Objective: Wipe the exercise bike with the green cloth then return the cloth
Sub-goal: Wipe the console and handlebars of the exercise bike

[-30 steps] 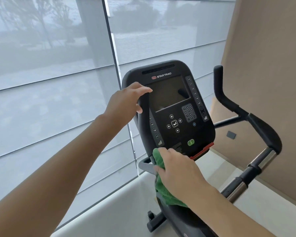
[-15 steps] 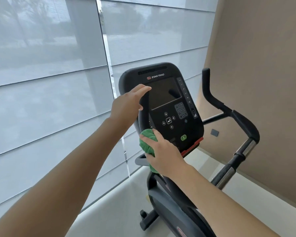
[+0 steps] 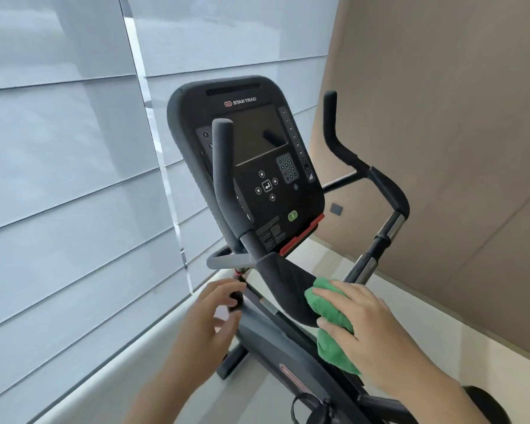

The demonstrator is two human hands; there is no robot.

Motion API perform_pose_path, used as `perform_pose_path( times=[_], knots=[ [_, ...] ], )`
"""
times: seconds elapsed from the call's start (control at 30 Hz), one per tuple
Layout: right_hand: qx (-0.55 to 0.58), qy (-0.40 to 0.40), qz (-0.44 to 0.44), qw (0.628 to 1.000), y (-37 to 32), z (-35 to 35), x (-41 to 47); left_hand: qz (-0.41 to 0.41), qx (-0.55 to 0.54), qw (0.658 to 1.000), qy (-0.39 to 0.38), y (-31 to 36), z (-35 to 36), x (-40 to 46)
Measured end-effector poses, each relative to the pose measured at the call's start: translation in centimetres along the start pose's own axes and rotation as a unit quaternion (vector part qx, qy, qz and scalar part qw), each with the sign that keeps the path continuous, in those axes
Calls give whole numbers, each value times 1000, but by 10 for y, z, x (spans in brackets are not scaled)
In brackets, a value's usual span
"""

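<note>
Green cloth (image 3: 334, 325) lay bunched under the right hand (image 3: 371, 335), gripped against the exercise bike's (image 3: 288, 341) low left handlebar, whose grip rose up-left; the left hand (image 3: 214, 313), loosely curled, held nothing nearby.

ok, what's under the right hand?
The green cloth, bunched and pressed against the bike's black handlebar pad by the right hand. The pad surface beneath the cloth is covered.

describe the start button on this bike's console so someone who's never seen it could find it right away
Find the black console standing before the window blinds. Go below its dark screen and past the ring of arrow keys to the lower right corner, just above the red strip. The start button there is the only green oval key.
</note>
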State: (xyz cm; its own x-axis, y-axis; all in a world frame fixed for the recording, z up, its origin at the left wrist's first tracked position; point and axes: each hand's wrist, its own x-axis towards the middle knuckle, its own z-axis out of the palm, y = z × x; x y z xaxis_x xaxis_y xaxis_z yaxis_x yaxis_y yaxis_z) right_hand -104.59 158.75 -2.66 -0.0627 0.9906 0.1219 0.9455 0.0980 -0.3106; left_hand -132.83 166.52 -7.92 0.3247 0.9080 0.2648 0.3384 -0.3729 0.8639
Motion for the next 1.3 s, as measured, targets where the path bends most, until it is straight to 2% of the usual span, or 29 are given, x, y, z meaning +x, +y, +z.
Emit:
perform_pose_path(
  times=[0.07, 0.17, 0.33, 0.47, 0.57, 0.7, 0.83, 1.03, 1.3],
  knots=[
    [26, 44, 26, 998, -5, -5, -3, -26, -28, 999, 7, -6, 8, -19],
    [72, 106, 37, 991, -30, 7, 13, -28, -22, 999, -25, -6, 12, -23],
    [-110, 83, 76, 988, -72, 55, 44, -32, -12, 999, 0, -9, 3, -6],
    [-154, 97, 87, 979, -80, 61, 57, -68, -36, 997, 2, -21, 7, -12],
    [-192, 75, 78, 975, -91, 60, 76, -88, -45, 995, -17, -22, 14, -11],
    [-206, 56, 66, 975, -110, 56, 107, -96, -53, 994, -2, -12, 15, 1],
    [-180, 55, 71, 979, -112, 49, 131, -107, -40, 993, 28, -3, 14, 5],
    [-95, 71, 23, 993, -96, 39, 143, -126, -23, 987, 93, 22, 27, -7],
    [4, 85, -125, 988, -31, 33, 84, -124, 3, 973, 193, 70, 58, -4]
  ],
)
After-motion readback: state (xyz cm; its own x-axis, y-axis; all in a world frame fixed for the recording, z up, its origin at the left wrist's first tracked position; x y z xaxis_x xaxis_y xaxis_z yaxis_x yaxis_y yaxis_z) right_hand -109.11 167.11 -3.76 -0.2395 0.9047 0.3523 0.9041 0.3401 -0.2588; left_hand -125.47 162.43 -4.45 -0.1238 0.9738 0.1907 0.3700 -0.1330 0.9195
